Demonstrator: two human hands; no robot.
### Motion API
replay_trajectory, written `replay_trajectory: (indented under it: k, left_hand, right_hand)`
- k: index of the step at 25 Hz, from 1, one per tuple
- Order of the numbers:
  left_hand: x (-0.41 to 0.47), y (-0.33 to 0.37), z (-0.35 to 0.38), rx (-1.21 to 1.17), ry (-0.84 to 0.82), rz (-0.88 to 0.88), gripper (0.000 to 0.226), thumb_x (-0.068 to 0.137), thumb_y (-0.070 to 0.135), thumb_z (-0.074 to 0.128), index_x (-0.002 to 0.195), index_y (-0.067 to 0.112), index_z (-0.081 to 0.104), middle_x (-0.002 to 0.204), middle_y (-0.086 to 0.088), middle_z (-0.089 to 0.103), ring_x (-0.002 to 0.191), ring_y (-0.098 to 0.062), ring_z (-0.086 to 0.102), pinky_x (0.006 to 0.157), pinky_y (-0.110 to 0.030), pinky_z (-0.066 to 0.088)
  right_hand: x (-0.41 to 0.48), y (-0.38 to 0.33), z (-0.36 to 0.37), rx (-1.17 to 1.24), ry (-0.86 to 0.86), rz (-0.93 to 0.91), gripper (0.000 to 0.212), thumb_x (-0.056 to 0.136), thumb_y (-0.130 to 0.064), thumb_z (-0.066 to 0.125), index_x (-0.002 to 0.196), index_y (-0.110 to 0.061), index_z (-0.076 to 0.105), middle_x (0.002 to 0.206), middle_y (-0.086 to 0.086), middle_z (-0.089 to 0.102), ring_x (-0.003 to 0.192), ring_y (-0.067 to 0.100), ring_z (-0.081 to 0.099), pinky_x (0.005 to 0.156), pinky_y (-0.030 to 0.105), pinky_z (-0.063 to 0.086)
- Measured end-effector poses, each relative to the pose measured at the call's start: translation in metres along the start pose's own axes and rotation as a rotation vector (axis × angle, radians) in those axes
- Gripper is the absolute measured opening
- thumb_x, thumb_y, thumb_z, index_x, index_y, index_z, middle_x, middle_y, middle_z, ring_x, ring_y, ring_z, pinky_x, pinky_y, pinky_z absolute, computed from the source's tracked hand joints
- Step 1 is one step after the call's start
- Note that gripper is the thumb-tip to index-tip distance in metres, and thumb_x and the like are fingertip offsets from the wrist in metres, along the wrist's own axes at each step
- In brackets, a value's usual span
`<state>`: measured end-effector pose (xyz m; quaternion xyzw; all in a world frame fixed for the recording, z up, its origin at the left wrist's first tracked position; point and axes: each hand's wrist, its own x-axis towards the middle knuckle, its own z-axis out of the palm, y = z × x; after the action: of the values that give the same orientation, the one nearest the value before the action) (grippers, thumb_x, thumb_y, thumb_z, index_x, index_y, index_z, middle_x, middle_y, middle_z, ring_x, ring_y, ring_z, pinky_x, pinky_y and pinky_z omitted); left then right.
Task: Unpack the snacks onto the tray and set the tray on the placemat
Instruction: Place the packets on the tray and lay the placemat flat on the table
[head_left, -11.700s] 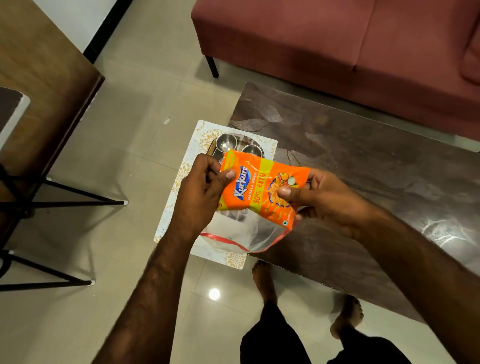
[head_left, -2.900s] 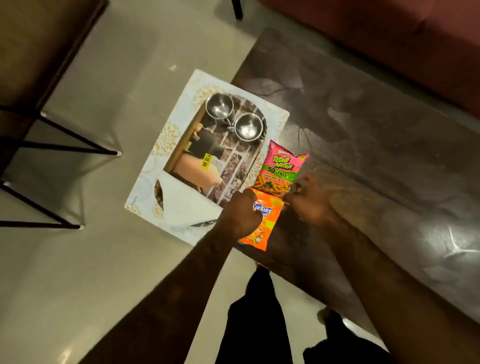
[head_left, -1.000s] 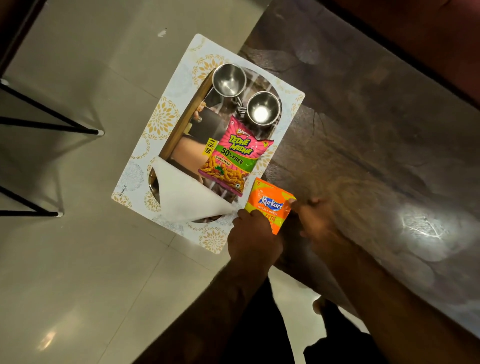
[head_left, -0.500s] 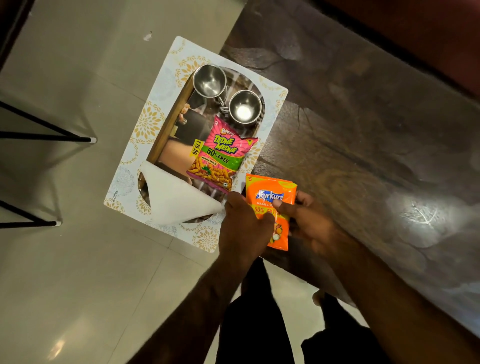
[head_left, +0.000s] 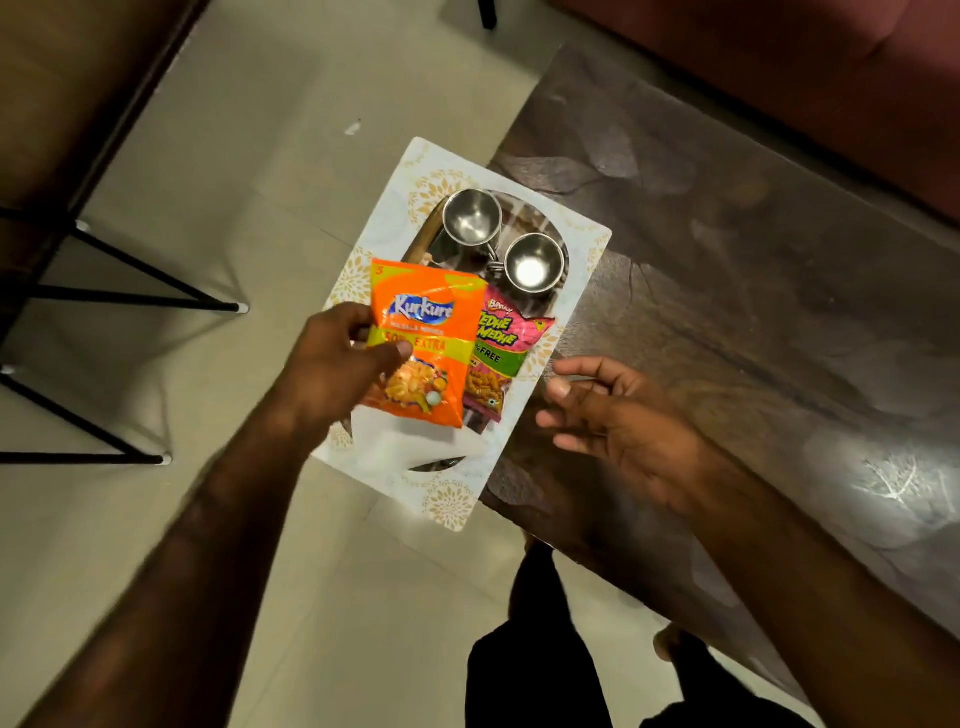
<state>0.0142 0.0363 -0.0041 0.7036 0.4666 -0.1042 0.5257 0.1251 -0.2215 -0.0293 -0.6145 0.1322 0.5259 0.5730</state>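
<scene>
My left hand (head_left: 332, 374) grips the orange Kurkure packet (head_left: 423, 343) by its left edge and holds it above the tray (head_left: 540, 218). A pink Tedhe Medhe packet (head_left: 506, 345) lies on the tray, partly under the orange one. The tray rests on a white placemat (head_left: 457, 499) with gold flowers, which overhangs the table's left end. Two steel cups (head_left: 472, 215) (head_left: 534, 262) stand at the tray's far end. A white napkin (head_left: 410, 441) covers the tray's near end. My right hand (head_left: 618, 410) hovers empty to the right, fingers spread.
The dark marble table (head_left: 753, 291) stretches to the right. A red sofa (head_left: 779, 57) is behind it. Black metal legs (head_left: 130, 296) of another piece of furniture stand on the tiled floor at the left. My legs and feet are below the table edge.
The orange packet has moved left and up, from the table edge to over the tray. My right hand has let go of it and opened; only my left hand holds it now.
</scene>
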Motion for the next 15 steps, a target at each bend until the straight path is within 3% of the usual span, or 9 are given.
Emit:
replay_trajectory:
  k: [4,10,13,15]
  left_hand:
    - [0.05,-0.004,-0.023,0.098,0.026,-0.045,0.038,0.086,0.018,0.077,0.12,0.004,0.066,0.116,-0.015,0.071,0.101,-0.033,0.071,0.095,-0.051,0.056]
    - [0.097,-0.01,0.005,0.356,0.016,-0.001,0.048,0.087,0.02,0.074,0.132,0.008,0.059,0.127,-0.015,0.067,0.112,-0.034,0.065,0.101,-0.047,0.051]
    - [0.103,-0.01,0.019,0.505,0.055,0.108,0.046,0.088,0.025,0.071,0.13,0.01,0.062,0.128,-0.019,0.063,0.113,-0.036,0.062,0.1,-0.042,0.05]
    - [0.105,-0.012,0.022,0.604,0.078,0.12,0.053,0.088,0.035,0.069,0.134,0.012,0.059,0.131,-0.022,0.055,0.117,-0.038,0.058,0.104,-0.047,0.047]
  right_hand:
    - [0.01,0.016,-0.006,-0.054,0.092,0.081,0.019,0.091,-0.015,0.073,0.109,-0.018,0.067,0.093,0.004,0.074,0.08,0.021,0.074,0.073,0.033,0.058]
    - [0.048,0.024,-0.002,-0.113,0.159,0.17,0.016,0.098,-0.009,0.063,0.114,-0.013,0.063,0.103,0.01,0.073,0.081,0.022,0.07,0.07,0.032,0.055]
    - [0.079,0.015,0.008,-0.113,0.189,0.133,0.025,0.096,-0.01,0.065,0.12,-0.014,0.061,0.109,0.01,0.072,0.09,0.023,0.069,0.072,0.034,0.056]
    - [0.095,0.01,0.015,-0.107,0.187,0.133,0.035,0.093,-0.011,0.068,0.127,-0.014,0.058,0.114,0.012,0.071,0.098,0.024,0.069,0.076,0.039,0.057]
